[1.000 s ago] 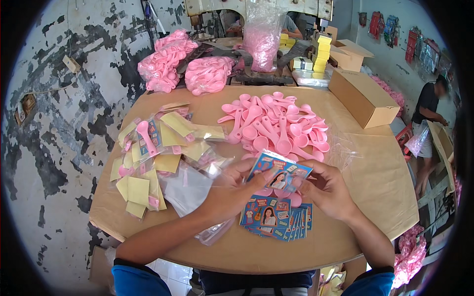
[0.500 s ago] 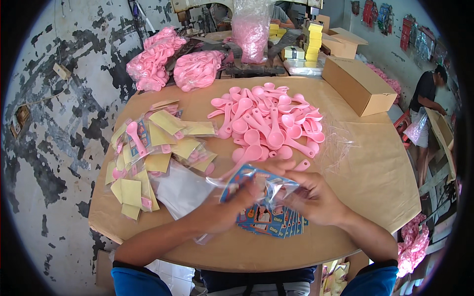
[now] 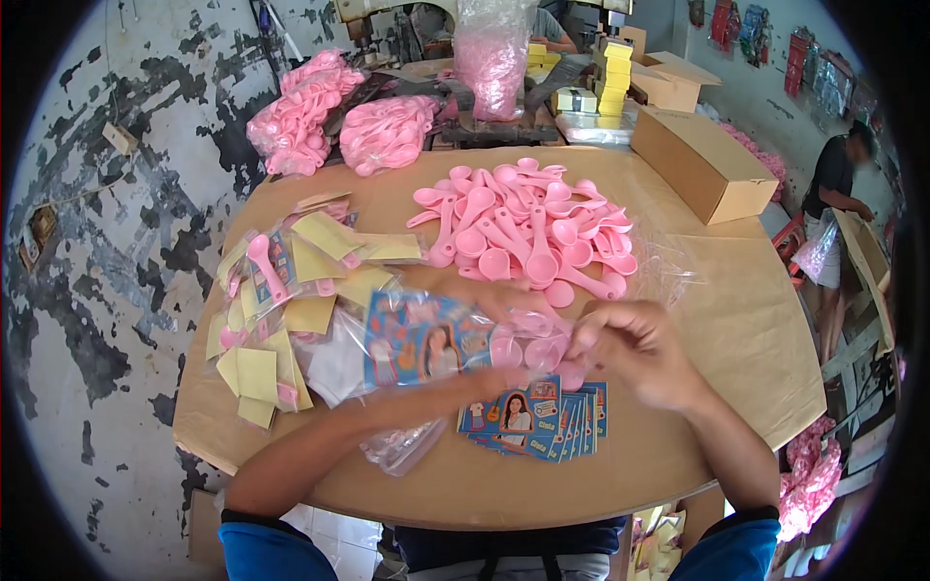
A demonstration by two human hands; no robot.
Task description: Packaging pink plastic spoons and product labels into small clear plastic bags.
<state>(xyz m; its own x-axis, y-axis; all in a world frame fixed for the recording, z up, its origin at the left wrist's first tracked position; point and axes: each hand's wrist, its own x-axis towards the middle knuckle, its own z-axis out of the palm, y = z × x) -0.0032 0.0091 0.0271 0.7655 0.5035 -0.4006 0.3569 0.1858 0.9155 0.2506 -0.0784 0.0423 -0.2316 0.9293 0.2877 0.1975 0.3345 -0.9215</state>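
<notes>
Both hands work above the counter (image 3: 736,320) near its front edge. Left hand (image 3: 489,380), motion-blurred, holds a clear bag w/ a printed blue card (image 3: 426,339) inside; fingers look closed on its lower edge, exact grip can't be told. Right hand (image 3: 635,349) has fingers pinched together on a pink spoon (image 3: 538,344) at the bag's open right end. Just below the hands: fanned stack of blue cards (image 3: 538,421). Behind: loose pile of pink spoons (image 3: 528,232). Left side: finished packets w/ yellow backs (image 3: 281,310). Cardboard box (image 3: 702,165) far right.
</notes>
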